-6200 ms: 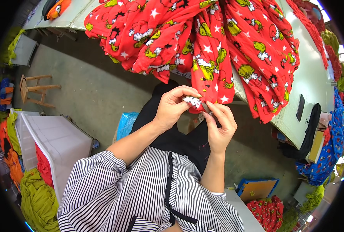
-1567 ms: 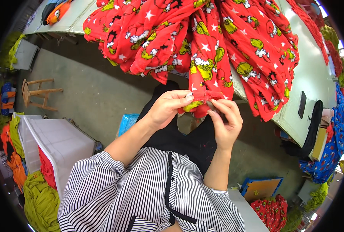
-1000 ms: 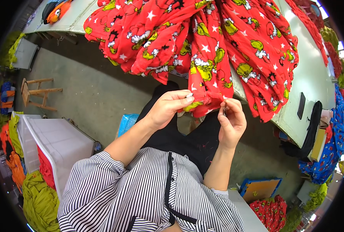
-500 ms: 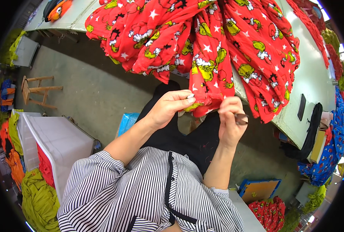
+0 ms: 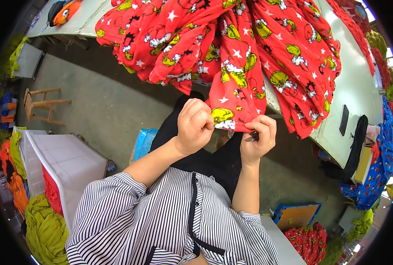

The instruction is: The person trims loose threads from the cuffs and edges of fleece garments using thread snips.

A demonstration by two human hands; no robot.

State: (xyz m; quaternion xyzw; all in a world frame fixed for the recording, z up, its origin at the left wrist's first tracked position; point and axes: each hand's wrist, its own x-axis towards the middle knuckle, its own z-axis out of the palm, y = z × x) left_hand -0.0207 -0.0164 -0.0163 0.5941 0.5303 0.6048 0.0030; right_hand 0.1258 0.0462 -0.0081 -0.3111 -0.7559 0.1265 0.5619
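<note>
A heap of soft red printed cloth (image 5: 183, 44), with white stars and yellow-green figures, hangs over the front edge of a pale green table (image 5: 329, 137). One narrow strip (image 5: 236, 95) of it comes down toward me, its lower edge stretched between my hands. My left hand (image 5: 195, 126) pinches the left end of that edge, fingers curled. At the right end, thumb and fingers of my right hand (image 5: 259, 139) grip the cloth. A small dark metal tool (image 5: 251, 136) sits in my right palm, mostly covered by the fingers; its kind is hard to make out.
A wooden stool (image 5: 46, 105) stands on the floor at the left, behind a white bin (image 5: 68, 163) with red and green cloth. A dark phone-like slab (image 5: 343, 120) and black cloth (image 5: 357, 148) lie on the table's right part. A blue-framed board (image 5: 297, 215) is behind my right side.
The strip's edge has been turned to show its printed side and pulled straight. My left hand has closed into a curled grip; my right has come slightly down and inward.
</note>
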